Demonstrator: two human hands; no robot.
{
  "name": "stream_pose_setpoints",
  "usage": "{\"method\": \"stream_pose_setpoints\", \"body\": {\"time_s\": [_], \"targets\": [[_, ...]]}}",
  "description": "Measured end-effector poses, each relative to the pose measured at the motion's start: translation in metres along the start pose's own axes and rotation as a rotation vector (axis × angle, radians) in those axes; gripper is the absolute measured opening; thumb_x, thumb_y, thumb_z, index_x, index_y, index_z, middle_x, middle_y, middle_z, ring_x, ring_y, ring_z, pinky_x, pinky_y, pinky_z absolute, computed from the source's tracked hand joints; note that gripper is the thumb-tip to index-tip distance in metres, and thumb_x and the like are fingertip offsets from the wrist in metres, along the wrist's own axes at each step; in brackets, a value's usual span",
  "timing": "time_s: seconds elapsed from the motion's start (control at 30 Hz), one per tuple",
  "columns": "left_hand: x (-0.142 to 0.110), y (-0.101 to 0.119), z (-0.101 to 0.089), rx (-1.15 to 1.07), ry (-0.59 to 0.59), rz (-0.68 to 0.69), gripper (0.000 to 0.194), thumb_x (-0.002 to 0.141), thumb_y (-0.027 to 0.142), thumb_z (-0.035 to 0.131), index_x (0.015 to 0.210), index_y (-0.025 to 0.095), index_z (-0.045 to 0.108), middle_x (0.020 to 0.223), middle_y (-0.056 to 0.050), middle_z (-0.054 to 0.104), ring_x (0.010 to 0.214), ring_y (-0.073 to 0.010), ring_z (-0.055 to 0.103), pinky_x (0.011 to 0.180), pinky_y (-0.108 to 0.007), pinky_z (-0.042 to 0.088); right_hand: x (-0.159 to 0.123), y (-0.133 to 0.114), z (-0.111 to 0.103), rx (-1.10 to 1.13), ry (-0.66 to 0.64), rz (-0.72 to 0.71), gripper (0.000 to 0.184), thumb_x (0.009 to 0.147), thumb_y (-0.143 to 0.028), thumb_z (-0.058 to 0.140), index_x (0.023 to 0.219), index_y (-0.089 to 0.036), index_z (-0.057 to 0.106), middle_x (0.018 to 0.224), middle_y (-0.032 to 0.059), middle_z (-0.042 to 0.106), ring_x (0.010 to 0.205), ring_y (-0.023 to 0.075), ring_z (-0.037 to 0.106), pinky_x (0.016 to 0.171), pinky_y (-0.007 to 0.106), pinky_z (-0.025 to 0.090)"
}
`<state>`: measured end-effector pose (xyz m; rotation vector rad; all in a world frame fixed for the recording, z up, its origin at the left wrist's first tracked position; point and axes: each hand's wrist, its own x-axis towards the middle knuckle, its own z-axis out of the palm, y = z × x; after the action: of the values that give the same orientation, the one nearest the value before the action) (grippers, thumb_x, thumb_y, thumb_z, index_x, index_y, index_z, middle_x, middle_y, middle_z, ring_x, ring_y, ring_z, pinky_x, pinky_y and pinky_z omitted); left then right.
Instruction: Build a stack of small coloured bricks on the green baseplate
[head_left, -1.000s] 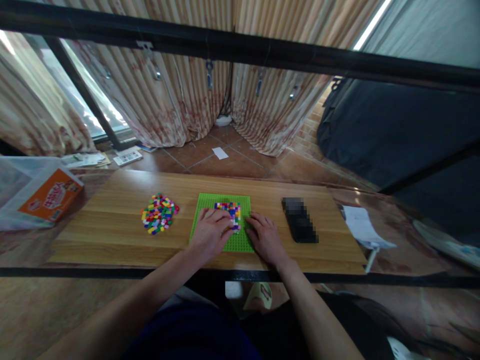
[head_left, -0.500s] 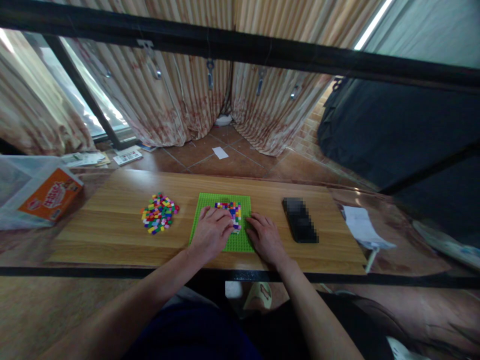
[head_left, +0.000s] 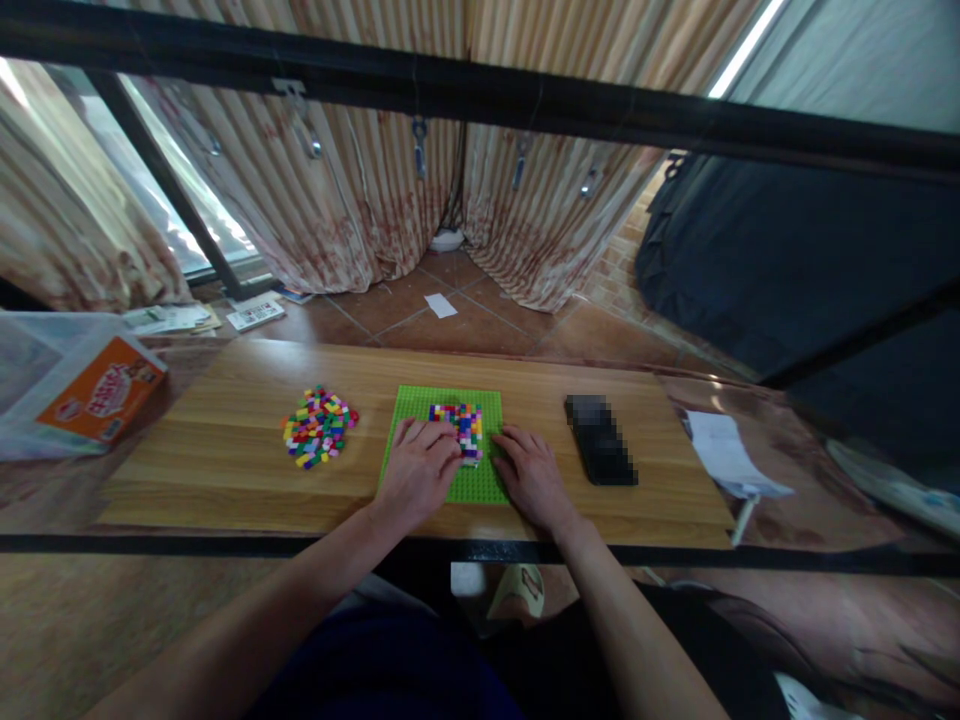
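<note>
Just below frame centre, the left hand (head_left: 421, 465) is apparently seating toy bricks (head_left: 472, 424) on the green baseplate (head_left: 480, 491); whether its bunched fingers are pinching one, I cannot tell. Loosely spread, the right hand (head_left: 531, 474) is resting at the plate's right edge. Next, stud alignment is likely mattering.

The tabletop (head_left: 225, 470) is a long, light-brown board with wood grain streaking from its left edge toward its right, and a pale glare near the far left corner. On it lie, from left to right — a loose heap of small multicoloured bricks (head_left: 319, 430), a green studded baseplate (head_left: 480, 490) about midway between the side edges, and a black oblong object (head_left: 600, 447), partly pixelated, toward the right edge. The baseplate reaches closest to the near edge.
</note>
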<state>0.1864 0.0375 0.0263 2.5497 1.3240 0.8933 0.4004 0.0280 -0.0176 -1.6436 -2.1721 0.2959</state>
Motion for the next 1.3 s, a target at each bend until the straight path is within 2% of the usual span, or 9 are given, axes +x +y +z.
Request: {"method": "stream_pose_setpoints", "body": {"time_s": [0.13,0.33,0.5,0.7,1.1,1.3], "targets": [[0.000,-0.003,-0.001,-0.075,0.047,-0.032,0.009,0.087,0.029,0.059,0.084,0.022,0.063,0.104,-0.005,0.066,0.101,-0.0219,0.057,0.091,-0.041,0.042,0.001,-0.001,-0.001,0.002,0.005,-0.006,0.033,0.093,-0.027,0.048,0.124,-0.022,0.059,0.133,0.0094,0.056,0.120,0.0258,0.048,0.100,0.044,0.039],[0.015,0.003,0.001,-0.195,0.056,-0.184,0.008,0.086,0.027,0.059,0.089,0.021,0.058,0.101,-0.006,0.065,0.102,-0.0227,0.058,0.091,-0.041,0.045,0.000,-0.004,-0.003,-0.006,0.016,-0.004,0.033,0.094,-0.027,0.048,0.124,-0.021,0.059,0.133,0.0095,0.055,0.120,0.0261,0.048,0.099,0.042,0.040],[0.021,0.005,0.007,-0.211,0.025,-0.273,0.022,0.079,0.021,0.066,0.098,0.020,0.056,0.105,-0.007,0.064,0.100,-0.0236,0.057,0.090,-0.043,0.046,0.000,-0.004,-0.002,-0.005,0.022,-0.005,0.032,0.093,-0.025,0.049,0.123,-0.020,0.060,0.132,0.0097,0.056,0.119,0.0260,0.049,0.099,0.043,0.041],[0.021,0.006,0.009,-0.235,0.042,-0.306,0.026,0.076,0.018,0.069,0.098,0.021,0.057,0.104,-0.006,0.063,0.099,-0.0233,0.057,0.090,-0.042,0.046,0.000,-0.001,0.002,0.005,0.042,-0.018,0.032,0.094,-0.027,0.049,0.123,-0.020,0.059,0.131,0.0098,0.057,0.117,0.0261,0.050,0.098,0.043,0.041],[0.021,0.003,0.015,-0.359,0.091,-0.299,0.018,0.073,0.018,0.070,0.088,0.021,0.060,0.106,-0.005,0.062,0.102,-0.0224,0.056,0.091,-0.040,0.044,-0.001,0.006,0.015,-0.002,0.134,-0.047,0.031,0.094,-0.025,0.047,0.122,-0.020,0.060,0.126,0.0105,0.059,0.115,0.0255,0.052,0.095,0.043,0.043],[0.018,0.001,0.021,-0.350,0.113,-0.284,0.023,0.074,0.022,0.071,0.093,0.021,0.058,0.105,-0.005,0.063,0.101,-0.0230,0.055,0.089,-0.041,0.044,-0.002,0.008,0.021,-0.037,0.180,-0.067,0.031,0.095,-0.027,0.044,0.120,-0.021,0.061,0.123,0.0101,0.061,0.111,0.0251,0.054,0.096,0.045,0.044]]}}
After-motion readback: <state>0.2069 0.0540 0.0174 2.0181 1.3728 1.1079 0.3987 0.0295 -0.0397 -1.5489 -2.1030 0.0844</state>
